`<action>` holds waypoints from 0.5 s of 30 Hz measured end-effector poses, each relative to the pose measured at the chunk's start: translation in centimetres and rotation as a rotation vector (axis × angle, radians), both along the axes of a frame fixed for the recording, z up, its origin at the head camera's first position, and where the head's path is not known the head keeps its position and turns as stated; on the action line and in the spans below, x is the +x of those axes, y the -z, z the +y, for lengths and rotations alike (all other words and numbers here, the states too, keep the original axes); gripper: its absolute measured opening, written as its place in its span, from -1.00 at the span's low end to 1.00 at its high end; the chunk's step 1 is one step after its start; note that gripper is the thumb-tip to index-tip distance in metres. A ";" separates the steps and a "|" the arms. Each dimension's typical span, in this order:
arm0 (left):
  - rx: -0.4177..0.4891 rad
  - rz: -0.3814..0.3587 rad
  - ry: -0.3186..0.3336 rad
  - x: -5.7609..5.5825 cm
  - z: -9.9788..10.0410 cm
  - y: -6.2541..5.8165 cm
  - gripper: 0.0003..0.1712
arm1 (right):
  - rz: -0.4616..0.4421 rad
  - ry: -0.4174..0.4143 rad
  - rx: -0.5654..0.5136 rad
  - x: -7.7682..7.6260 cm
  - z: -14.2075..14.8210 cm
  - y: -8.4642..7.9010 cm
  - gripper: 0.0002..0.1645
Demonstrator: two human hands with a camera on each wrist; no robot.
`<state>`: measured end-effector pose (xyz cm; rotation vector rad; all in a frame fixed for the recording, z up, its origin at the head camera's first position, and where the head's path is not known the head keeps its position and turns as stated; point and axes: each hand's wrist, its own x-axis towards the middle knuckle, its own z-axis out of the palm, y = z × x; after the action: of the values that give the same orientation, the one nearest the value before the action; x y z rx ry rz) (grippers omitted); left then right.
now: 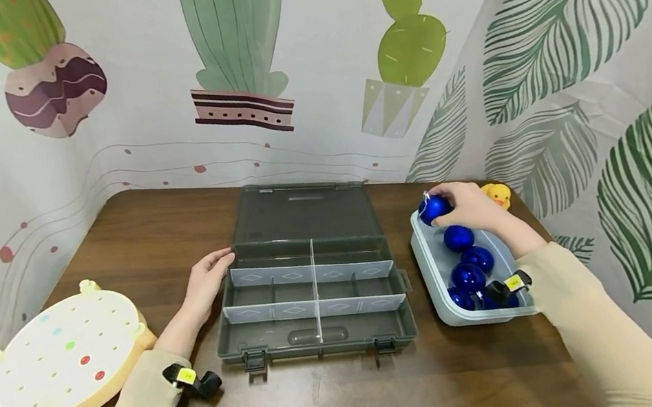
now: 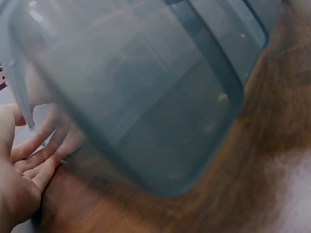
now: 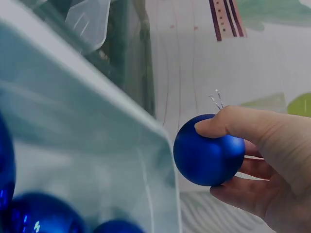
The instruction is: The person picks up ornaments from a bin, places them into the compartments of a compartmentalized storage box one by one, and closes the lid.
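Note:
In the head view my right hand [image 1: 465,203] grips a blue ball ornament [image 1: 434,208] with a silvery string, above the far end of a pale blue plastic tub [image 1: 424,266]. Thumb and fingers pinch the ornament [image 3: 206,158] in the right wrist view. Several more shiny blue ornaments [image 1: 468,277] lie in the tub. My left hand [image 1: 207,279] touches the far left side of a dark translucent compartment box [image 1: 228,349], whose lid [image 1: 305,213] lies back. In the left wrist view the fingers [image 2: 46,170] rest against the box's wall.
Pale dividers [image 1: 315,306] split the box into several compartments. A round white and yellow board [image 1: 65,351] with coloured dots stands at the left. A yellow rubber duck [image 1: 499,196] sits behind the tub. Patterned cloth [image 1: 310,46] hangs behind the brown table [image 1: 323,405].

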<state>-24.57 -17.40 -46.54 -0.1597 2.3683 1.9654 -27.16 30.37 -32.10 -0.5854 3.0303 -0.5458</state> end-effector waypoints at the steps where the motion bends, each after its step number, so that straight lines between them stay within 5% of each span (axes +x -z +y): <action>1: 0.005 -0.002 -0.002 0.0 0.0 0.0 -0.40 | 0.009 -0.002 -0.010 -0.1 -0.4 -0.2 -0.31; 15: 0.027 -0.005 0.000 -0.1 0.0 0.2 -0.39 | 0.033 -0.107 -0.141 -2.1 -9.9 -1.5 -0.27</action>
<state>-24.71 -17.37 -46.71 -0.1626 2.3371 1.9941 -29.28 20.48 -30.58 -0.7637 2.9865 -0.7563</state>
